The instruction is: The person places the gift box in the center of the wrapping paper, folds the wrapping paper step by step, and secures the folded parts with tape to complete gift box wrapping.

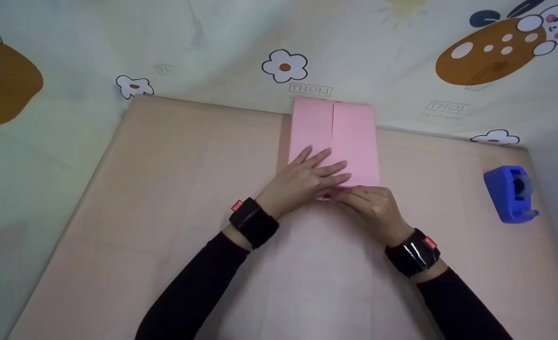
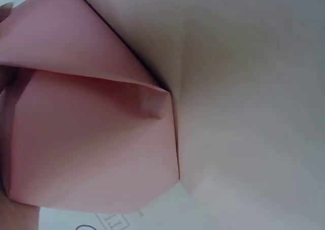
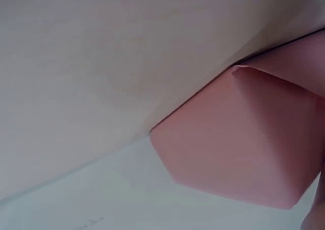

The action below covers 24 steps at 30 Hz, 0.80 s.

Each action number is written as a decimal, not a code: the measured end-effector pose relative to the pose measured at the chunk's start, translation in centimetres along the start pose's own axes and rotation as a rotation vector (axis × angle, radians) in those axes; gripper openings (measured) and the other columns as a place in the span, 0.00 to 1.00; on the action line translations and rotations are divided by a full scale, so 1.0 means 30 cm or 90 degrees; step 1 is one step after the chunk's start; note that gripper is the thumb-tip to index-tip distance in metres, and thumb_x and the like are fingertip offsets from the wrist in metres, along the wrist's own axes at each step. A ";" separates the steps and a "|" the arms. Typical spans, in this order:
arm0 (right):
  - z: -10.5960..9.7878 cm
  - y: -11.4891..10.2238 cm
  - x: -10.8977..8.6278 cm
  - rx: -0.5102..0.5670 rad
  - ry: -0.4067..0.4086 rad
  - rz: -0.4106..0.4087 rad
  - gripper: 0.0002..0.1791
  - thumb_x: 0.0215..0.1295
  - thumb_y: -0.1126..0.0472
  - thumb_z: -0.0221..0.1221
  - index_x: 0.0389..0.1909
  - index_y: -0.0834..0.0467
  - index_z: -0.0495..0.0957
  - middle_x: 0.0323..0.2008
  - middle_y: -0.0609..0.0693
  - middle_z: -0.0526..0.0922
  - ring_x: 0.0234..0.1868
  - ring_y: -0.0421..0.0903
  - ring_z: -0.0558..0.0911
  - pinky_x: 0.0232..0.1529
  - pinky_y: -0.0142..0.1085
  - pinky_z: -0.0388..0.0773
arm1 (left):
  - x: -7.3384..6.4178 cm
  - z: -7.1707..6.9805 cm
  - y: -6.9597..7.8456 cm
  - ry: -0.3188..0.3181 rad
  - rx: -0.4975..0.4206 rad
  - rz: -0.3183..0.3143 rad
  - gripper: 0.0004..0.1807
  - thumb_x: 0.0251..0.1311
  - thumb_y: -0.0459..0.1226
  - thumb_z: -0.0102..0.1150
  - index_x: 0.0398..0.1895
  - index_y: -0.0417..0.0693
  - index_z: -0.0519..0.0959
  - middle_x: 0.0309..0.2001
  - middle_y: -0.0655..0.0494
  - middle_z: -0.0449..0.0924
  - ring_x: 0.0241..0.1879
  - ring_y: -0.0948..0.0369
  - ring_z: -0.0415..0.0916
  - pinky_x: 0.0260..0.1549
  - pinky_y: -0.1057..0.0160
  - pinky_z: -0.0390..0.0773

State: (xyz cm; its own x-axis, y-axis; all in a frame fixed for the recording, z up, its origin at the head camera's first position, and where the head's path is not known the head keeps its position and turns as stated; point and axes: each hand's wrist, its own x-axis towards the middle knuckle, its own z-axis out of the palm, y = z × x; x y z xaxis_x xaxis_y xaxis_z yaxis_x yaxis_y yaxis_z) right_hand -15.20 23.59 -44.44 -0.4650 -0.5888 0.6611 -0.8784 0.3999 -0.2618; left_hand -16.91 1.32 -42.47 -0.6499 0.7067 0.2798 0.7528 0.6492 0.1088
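Observation:
A sheet of pink paper (image 1: 354,141), folded flat into a rectangle with a seam down its middle, lies at the far edge of the table. My left hand (image 1: 302,182) rests on its near left part, fingers spread and fairly straight. At the near edge, my right hand (image 1: 373,208) pinches the paper with curled fingers; the fingertips are partly hidden. The left wrist view shows the folded end of the pink paper (image 2: 91,143) raised, with a flap standing over a hollow. In the right wrist view the pink paper (image 3: 218,138) has a slanted crease and corner.
A blue tape dispenser (image 1: 510,196) stands on the right side of the table. The table (image 1: 189,165) has a pale pinkish-beige cover. Behind it hangs a light cloth (image 1: 222,52) printed with flowers and cartoon figures, touching the far edge.

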 end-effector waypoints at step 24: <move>0.019 0.006 0.010 -0.140 0.118 0.185 0.22 0.43 0.59 0.80 0.41 0.60 0.85 0.34 0.55 0.85 0.37 0.51 0.84 0.40 0.42 0.81 | 0.028 -0.052 -0.025 -0.104 -0.060 0.004 0.24 0.73 0.51 0.49 0.71 0.70 0.70 0.73 0.67 0.68 0.77 0.56 0.62 0.76 0.47 0.61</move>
State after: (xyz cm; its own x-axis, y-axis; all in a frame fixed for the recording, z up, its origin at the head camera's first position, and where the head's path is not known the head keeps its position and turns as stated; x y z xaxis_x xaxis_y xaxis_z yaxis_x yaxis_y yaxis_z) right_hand -15.54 23.10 -44.69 -0.6450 -0.3002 0.7028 -0.6597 0.6830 -0.3137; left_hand -17.86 0.97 -40.82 -0.6480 0.7517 0.1225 0.7581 0.6210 0.1992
